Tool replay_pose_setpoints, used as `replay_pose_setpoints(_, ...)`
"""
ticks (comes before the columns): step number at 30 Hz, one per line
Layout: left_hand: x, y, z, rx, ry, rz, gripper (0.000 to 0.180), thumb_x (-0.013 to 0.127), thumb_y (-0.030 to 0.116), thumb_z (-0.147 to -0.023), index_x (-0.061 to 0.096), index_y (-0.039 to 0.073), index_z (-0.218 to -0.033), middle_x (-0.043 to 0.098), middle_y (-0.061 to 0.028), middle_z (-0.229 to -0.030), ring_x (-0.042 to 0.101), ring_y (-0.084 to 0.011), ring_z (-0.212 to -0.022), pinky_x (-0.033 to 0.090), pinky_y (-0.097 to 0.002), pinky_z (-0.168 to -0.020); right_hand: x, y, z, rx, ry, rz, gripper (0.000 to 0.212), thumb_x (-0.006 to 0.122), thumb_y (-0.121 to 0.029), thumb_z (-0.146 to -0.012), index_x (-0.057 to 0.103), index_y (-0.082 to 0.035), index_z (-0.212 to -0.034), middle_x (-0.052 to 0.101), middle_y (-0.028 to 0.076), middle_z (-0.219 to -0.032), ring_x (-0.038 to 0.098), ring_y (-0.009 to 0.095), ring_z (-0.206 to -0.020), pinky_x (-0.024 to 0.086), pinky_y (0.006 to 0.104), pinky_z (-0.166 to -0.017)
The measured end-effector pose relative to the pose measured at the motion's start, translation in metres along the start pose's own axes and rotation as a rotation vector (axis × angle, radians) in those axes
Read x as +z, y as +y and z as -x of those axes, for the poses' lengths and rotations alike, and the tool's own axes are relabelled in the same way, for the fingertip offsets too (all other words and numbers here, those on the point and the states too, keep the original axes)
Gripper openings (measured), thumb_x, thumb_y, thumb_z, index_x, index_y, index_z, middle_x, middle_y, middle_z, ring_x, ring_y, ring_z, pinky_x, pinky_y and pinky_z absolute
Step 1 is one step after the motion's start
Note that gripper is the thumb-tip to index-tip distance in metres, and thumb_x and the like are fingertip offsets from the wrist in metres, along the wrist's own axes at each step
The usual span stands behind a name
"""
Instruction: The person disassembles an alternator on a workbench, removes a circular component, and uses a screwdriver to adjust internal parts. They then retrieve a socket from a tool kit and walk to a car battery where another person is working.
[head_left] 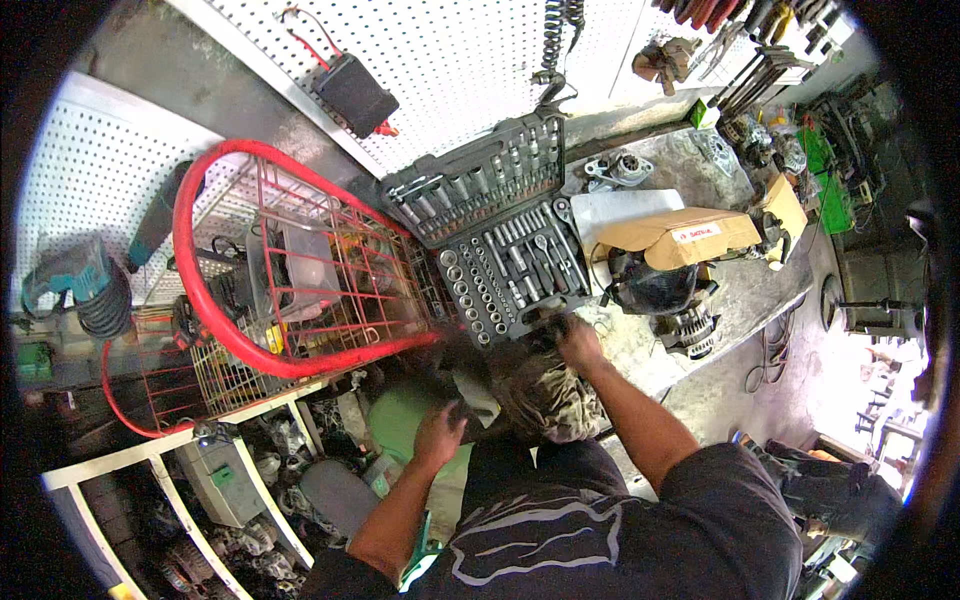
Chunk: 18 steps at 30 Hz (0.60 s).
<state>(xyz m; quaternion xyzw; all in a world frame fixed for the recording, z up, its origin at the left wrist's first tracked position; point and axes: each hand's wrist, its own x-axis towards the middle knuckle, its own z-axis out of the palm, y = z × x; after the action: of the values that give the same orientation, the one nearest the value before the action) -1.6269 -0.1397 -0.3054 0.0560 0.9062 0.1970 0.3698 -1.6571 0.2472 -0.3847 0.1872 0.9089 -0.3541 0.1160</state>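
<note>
An open socket set case [510,270] lies on the bench, with sockets and a ratchet [545,250] in its lower tray and more in its raised lid [480,185]. My right hand [580,347] is at the case's near edge, its fingers closed around something dark that I cannot make out. Just below it sits a crumpled, patterned cloth bundle [550,395]. Lower and to the left, my left hand [440,435] hangs over a green surface [400,412]. Its darkened fingers are curled; what they hold, if anything, is too blurred to name.
A red-rimmed wire basket [215,310] with assorted items stands left of the case. Right of it are a cardboard box [690,240] and metal parts [690,335] on the bench [740,300]. Below left, a shelf rack [160,455] holds metal parts. Another person's dark-clothed legs [830,490] show at right.
</note>
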Motion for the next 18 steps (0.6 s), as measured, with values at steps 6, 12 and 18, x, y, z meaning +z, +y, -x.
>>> replay_pose_setpoints(6, 0.037, -0.056, 0.055, -0.03, 0.145, 0.066, 0.058, 0.074, 0.038, -0.104, 0.061, 0.006, -0.15, 0.064, -0.0258, -0.148, 0.059, -0.0465, -0.138, 0.048, -0.0528, -0.119, 0.014, 0.013, -0.134, 0.137, -0.052, 0.221, 0.041, 0.058, -0.03, -0.106, 0.069, 0.006, -0.122, 0.075, 0.034, -0.114, 0.073, 0.051, -0.108, 0.06, 0.0584, -0.094)
replay_pose_setpoints(12, 0.069, -0.046, 0.064, -0.146, 0.067, 0.219, 0.057, 0.073, 0.039, -0.104, 0.062, 0.005, -0.149, 0.062, -0.0248, -0.151, 0.057, -0.0459, -0.141, 0.046, -0.0524, -0.121, 0.02, -0.006, -0.146, 0.142, -0.22, 0.355, 0.041, 0.062, -0.02, -0.1, 0.069, 0.001, -0.134, 0.074, 0.033, -0.126, 0.072, 0.046, -0.123, 0.059, 0.052, -0.104)
replay_pose_setpoints(18, 0.073, -0.038, 0.061, -0.036, 0.149, 0.278, 0.055, 0.074, 0.038, -0.104, 0.065, 0.003, -0.145, 0.065, -0.0241, -0.147, 0.06, -0.0446, -0.139, 0.046, -0.052, -0.12, 0.036, -0.046, -0.132, 0.128, 0.068, 0.173, 0.042, 0.061, -0.024, -0.103, 0.069, 0.0, -0.137, 0.073, 0.032, -0.128, 0.071, 0.05, -0.119, 0.057, 0.0537, -0.107)
